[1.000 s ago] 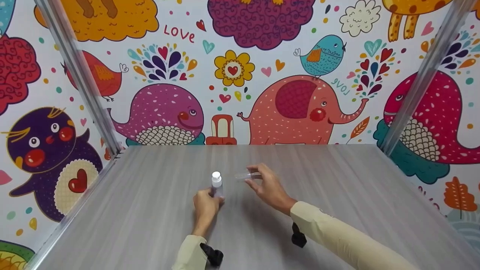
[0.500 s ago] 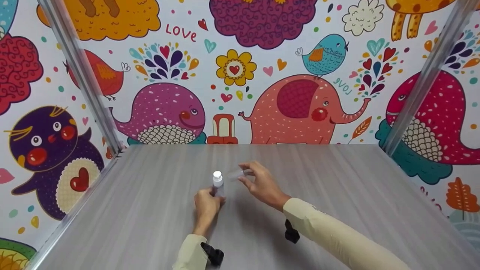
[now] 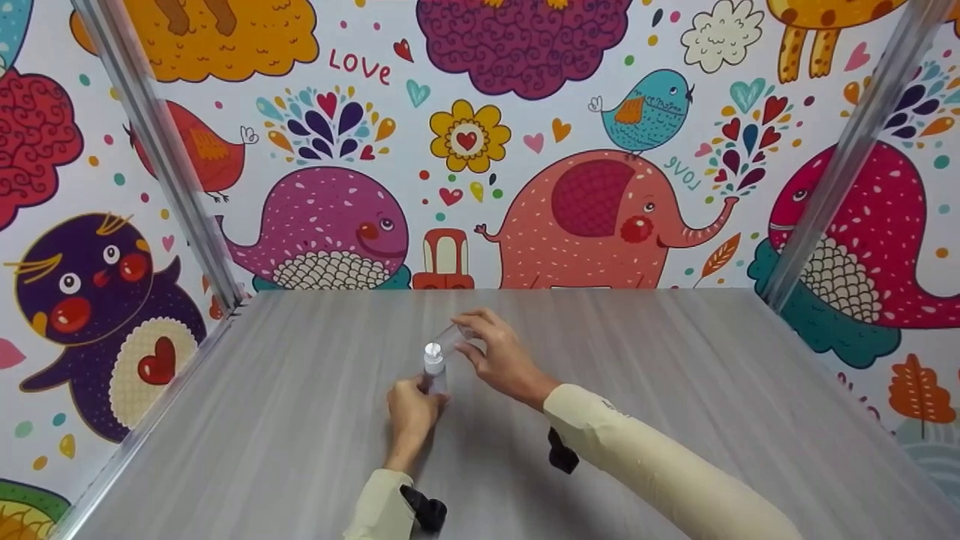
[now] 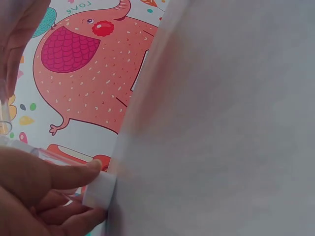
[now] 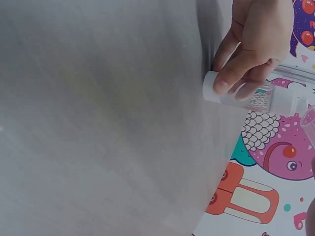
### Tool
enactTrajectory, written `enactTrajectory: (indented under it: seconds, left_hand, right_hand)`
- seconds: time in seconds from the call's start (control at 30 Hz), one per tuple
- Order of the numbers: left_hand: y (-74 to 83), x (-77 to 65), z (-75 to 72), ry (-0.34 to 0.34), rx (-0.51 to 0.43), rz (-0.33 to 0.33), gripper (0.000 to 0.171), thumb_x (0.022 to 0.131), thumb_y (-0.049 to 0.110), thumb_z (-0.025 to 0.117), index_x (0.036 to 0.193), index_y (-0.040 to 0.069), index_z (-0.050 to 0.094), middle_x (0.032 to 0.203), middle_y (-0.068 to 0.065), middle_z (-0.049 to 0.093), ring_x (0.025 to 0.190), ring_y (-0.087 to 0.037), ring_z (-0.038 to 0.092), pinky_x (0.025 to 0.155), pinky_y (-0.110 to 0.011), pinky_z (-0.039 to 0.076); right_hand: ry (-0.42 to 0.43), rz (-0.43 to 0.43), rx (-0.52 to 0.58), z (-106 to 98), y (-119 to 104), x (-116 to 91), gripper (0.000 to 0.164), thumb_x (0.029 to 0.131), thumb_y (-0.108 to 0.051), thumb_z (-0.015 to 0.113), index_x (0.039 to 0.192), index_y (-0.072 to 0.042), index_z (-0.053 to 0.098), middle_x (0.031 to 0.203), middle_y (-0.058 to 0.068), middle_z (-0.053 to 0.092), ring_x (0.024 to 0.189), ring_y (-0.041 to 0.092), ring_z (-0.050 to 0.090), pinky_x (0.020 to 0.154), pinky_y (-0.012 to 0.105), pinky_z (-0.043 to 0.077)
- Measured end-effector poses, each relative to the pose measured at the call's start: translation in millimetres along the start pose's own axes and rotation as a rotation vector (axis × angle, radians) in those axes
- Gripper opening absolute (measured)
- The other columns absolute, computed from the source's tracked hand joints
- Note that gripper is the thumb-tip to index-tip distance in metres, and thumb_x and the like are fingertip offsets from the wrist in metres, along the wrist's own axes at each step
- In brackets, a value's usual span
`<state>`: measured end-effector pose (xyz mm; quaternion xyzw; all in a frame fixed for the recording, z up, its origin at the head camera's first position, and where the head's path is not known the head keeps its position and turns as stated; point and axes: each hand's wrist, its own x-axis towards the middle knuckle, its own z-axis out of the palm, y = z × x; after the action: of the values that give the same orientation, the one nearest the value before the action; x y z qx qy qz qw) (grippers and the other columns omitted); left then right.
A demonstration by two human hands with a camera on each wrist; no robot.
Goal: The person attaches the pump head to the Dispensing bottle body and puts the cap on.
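Note:
My left hand grips a small clear bottle with a white top, standing upright on the table. In the right wrist view, the bottle's white base and white collar show at either end of its see-through body. Thumb and fingers of my right hand pinch a clear tube-shaped cap. The cap is tilted, its open end close to the bottle's white top; whether they touch I cannot tell. At the left wrist view's left edge, part of the cap shows.
The grey wood-grain table spreads around both hands. A wall with cartoon animals rises at its far edge. Metal posts stand at the left and right corners.
My right hand has moved left and slightly away from me, bringing the cap to the bottle's top and tilting it from nearly level. The left hand and bottle have stayed put.

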<state>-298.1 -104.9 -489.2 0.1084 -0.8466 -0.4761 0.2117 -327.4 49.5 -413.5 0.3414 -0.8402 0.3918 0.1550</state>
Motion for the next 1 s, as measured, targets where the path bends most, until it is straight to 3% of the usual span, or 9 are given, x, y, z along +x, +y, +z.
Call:
enactTrajectory:
  seconds: [0.4, 0.57, 0.8, 1.0]
  left_hand:
    - [0.2, 0.6, -1.1, -0.006, -0.013, 0.021, 0.018, 0.067, -0.004, 0.079, 0.084, -0.006, 0.075, 0.084, -0.021, 0.075, 0.074, -0.027, 0.066, 0.070, -0.045, 0.054]
    - [-0.4, 0.2, -1.9, -0.002, 0.009, 0.030, 0.016, 0.067, -0.004, 0.079, 0.081, -0.005, 0.074, 0.078, -0.018, 0.074, 0.069, -0.025, 0.063, 0.065, -0.042, 0.052]
    - [0.7, 0.5, -1.9, -0.007, 0.015, -0.018, 0.012, 0.065, 0.000, 0.080, 0.075, -0.001, 0.073, 0.069, -0.009, 0.070, 0.063, -0.019, 0.051, 0.056, -0.034, 0.042]
    - [1.6, 0.9, -1.0, -0.012, 0.022, -0.014, 0.010, 0.066, -0.002, 0.079, 0.073, 0.000, 0.072, 0.064, -0.005, 0.064, 0.061, -0.017, 0.047, 0.054, -0.031, 0.038]
  right_hand:
    - [-0.044, -0.057, -0.083, 7, -13, 12, 0.044, 0.095, -0.006, 0.065, 0.138, -0.011, 0.058, 0.134, 0.008, 0.062, 0.122, 0.020, 0.063, 0.104, 0.030, 0.049]
    - [-0.065, -0.060, -0.110, 10, -15, 15, 0.042, 0.096, -0.006, 0.064, 0.137, -0.011, 0.058, 0.135, 0.007, 0.063, 0.128, 0.020, 0.060, 0.106, 0.031, 0.046]
    - [-0.076, -0.124, -0.120, 13, -14, 18, 0.039, 0.096, -0.004, 0.063, 0.135, -0.007, 0.060, 0.137, 0.009, 0.063, 0.130, 0.022, 0.059, 0.107, 0.031, 0.045]
    - [-0.105, -0.088, -0.110, 15, -13, 17, 0.039, 0.096, -0.005, 0.063, 0.134, -0.009, 0.061, 0.139, 0.007, 0.062, 0.131, 0.021, 0.058, 0.108, 0.032, 0.045]
